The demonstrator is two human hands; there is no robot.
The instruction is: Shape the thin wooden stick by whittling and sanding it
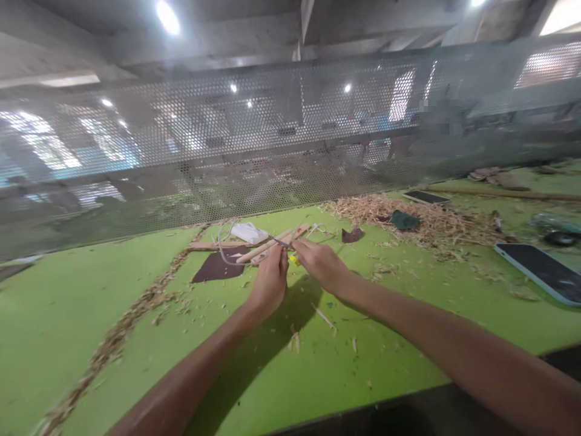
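Note:
Both hands meet over the green table point(149, 357), near the middle of the view. My left hand point(272, 275) has its fingers closed near a dark, thin blade point(281, 243); what it grips is too small to make out. Beside it on the right, my right hand point(318, 260) is closed too, its fingertips at the blade's other end, their hold unclear. Pale wooden sticks point(256, 251) lie just beyond the hands. A small yellow piece point(294, 260) shows between them. Left of the sticks is a dark brown sheet point(218, 266).
A white device point(249, 232) with a cable sits behind the sticks. Wood shavings point(436, 227) are heaped at the back right, with a green scrap point(405, 220) on top. One phone point(544, 272) lies at right, another point(426, 197) farther back. A perforated screen point(272, 133) stands behind.

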